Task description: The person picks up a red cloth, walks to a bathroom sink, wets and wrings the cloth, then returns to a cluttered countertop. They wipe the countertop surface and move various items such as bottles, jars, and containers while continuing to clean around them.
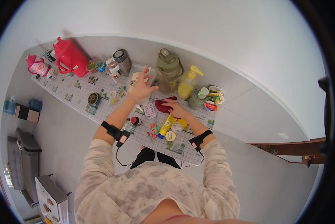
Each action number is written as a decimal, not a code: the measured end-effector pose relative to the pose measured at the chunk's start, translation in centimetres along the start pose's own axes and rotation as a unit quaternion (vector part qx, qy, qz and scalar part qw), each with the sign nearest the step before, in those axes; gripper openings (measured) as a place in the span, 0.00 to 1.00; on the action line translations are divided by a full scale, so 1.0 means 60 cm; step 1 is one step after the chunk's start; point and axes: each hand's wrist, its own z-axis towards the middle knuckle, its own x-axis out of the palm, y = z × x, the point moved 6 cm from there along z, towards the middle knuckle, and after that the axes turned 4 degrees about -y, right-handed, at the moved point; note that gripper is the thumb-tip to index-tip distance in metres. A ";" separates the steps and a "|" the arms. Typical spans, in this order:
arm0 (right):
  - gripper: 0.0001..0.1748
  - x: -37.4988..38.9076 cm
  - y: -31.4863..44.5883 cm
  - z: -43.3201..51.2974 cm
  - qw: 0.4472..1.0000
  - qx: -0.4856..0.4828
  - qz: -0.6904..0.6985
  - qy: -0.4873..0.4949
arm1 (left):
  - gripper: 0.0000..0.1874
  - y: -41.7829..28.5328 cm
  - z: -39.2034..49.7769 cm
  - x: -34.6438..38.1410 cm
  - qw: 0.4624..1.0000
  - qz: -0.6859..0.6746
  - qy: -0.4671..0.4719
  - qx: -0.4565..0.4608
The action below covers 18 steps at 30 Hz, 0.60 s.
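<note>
My left hand (142,86) is raised over a clear plastic container (130,81) near the back of the table, its fingers apart and nothing seen in them. My right hand (177,109) lies with its fingers over a dark red cloth (162,106); whether they grip it is hard to make out. Just below that hand are a yellow tube (167,126) with a blue cap, a ball of white string (176,127) and a round pale-lidded container (170,136). Between my arms lie a blister pack of capsules (149,110) and a small dark bottle (135,121) with a red cap.
Along the wall stand a red thermos flask (69,57), a steel tumbler (123,63), a large green water jug (167,72), a yellow pump bottle (187,85), a green pump bottle (198,98) and a bowl of packets (214,99). A small potted cactus (94,99) sits left on the checked tablecloth (72,92).
</note>
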 end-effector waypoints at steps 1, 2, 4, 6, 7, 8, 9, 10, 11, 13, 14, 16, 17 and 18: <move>0.30 -0.006 0.008 -0.001 1.000 -0.005 -0.002 0.001 | 0.50 0.012 0.005 -0.030 1.000 0.017 0.004 -0.006; 0.29 -0.009 0.016 0.000 1.000 0.009 -0.013 0.005 | 0.47 0.027 0.013 -0.059 0.999 0.034 0.009 -0.011; 0.26 -0.022 0.041 0.006 0.997 0.008 -0.073 -0.016 | 0.39 0.080 0.029 -0.130 0.985 0.115 -0.079 -0.100; 0.25 -0.030 0.068 0.018 0.992 0.020 -0.120 -0.020 | 0.39 0.128 0.047 -0.165 0.973 0.171 -0.103 -0.118; 0.26 -0.033 0.080 0.028 0.991 0.023 -0.132 -0.017 | 0.39 0.154 0.055 -0.176 0.964 0.197 -0.111 -0.136; 0.27 -0.035 0.091 0.042 0.989 0.028 -0.144 -0.015 | 0.39 0.176 0.067 -0.184 0.958 0.224 -0.113 -0.137; 0.29 -0.029 0.098 0.058 0.996 0.052 -0.076 0.010 | 0.39 0.198 0.081 -0.188 0.951 0.249 -0.112 -0.146; 0.32 -0.021 0.102 0.076 0.996 0.076 -0.009 0.034 | 0.39 0.222 0.090 -0.188 0.941 0.273 -0.105 -0.171; 0.36 -0.012 0.107 0.094 0.993 0.090 0.067 0.049 | 0.39 0.240 0.099 -0.187 0.943 0.271 -0.101 -0.168; 0.42 0.005 0.106 0.123 0.986 0.145 0.081 0.035 | 0.40 0.273 0.114 -0.184 0.940 0.269 -0.083 -0.193; 0.45 0.010 0.103 0.135 0.981 0.166 0.100 0.017 | 0.38 0.282 0.118 -0.184 0.948 0.240 -0.084 -0.192; 0.49 0.014 0.103 0.153 0.984 0.173 0.046 -0.021 | 0.35 0.294 0.119 -0.187 0.957 0.183 -0.078 -0.211; 0.52 0.013 0.104 0.158 0.983 0.176 0.024 -0.043 | 0.33 0.294 0.118 -0.186 0.968 0.123 -0.057 -0.210; 0.52 0.019 0.099 0.157 0.969 0.215 0.110 -0.041 | 0.31 0.292 0.113 -0.185 0.971 0.065 -0.031 -0.229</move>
